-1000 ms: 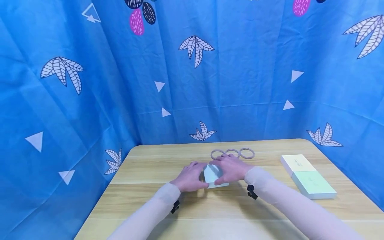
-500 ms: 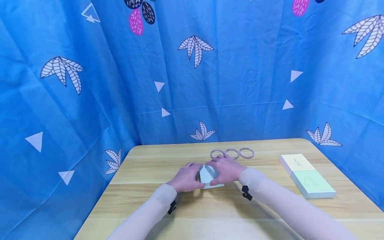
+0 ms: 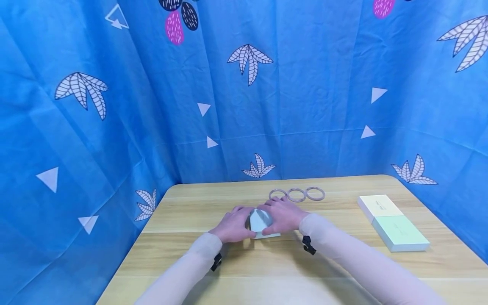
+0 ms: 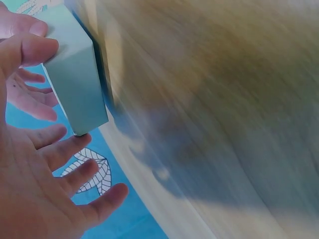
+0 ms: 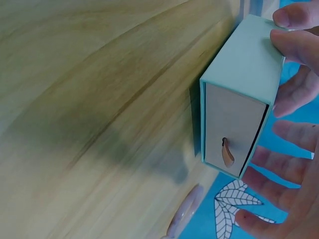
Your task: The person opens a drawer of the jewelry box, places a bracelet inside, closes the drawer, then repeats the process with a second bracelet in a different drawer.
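A small mint-green drawer box (image 3: pixel 260 223) rests on the wooden table between both hands. My left hand (image 3: pixel 234 225) grips its left side. In the left wrist view, the thumb lies on the near edge of the box (image 4: pixel 77 82) and a fingertip touches its far corner, the other fingers spread. From the other side, my right hand (image 3: pixel 285 216) holds it likewise, thumb near and fingers at the far end. The right wrist view shows the pale drawer front (image 5: pixel 237 114), closed, with a brown pull tab (image 5: pixel 228 153).
Three purple rings (image 3: pixel 323 195) lie in a row behind the hands. At the right of the table (image 3: pixel 198 203), a pale yellow box (image 3: pixel 379 206) and a light green box (image 3: pixel 401 231) lie end to end. A blue patterned curtain (image 3: pixel 244 110) surrounds the table.
Both hands and the mint-green drawer box have shifted a little to the left across the table. The grip looks the same, and the rings and other boxes stay in place.
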`<state>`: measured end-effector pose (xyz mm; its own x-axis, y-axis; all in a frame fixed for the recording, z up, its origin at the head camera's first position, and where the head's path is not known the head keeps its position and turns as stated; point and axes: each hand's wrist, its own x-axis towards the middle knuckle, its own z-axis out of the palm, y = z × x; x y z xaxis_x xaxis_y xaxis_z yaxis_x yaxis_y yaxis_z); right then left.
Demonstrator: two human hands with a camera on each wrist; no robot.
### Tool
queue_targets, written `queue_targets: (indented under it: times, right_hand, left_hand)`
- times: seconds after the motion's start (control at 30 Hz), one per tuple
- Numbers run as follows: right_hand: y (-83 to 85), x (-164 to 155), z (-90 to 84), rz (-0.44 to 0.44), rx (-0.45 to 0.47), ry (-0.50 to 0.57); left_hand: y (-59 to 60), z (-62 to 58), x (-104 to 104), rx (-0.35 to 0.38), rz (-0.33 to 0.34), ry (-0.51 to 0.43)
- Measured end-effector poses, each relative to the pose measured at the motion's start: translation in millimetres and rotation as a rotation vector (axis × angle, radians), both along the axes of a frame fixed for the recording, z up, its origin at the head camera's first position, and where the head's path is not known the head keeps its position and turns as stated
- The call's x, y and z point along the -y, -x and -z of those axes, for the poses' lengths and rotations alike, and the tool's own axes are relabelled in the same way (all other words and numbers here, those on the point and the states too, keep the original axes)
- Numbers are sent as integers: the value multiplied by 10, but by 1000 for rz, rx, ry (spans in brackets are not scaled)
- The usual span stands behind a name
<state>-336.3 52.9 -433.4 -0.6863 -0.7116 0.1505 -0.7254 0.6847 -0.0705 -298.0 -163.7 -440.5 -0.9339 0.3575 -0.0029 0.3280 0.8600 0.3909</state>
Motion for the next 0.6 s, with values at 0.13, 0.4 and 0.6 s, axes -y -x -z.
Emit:
queue_targets:
  times: [0.13,0.4,0.6]
  right_hand:
    - [15,33,14,-13,-11,9]
    - [6,83,7,5,1,-9]
    - [13,124,38,4,4,-10]
  left_hand:
    - [11,-11,25,-6,1,-4]
    - [47,20,70,-1,-12,4]
    - [62,42,110,4,-13,2]
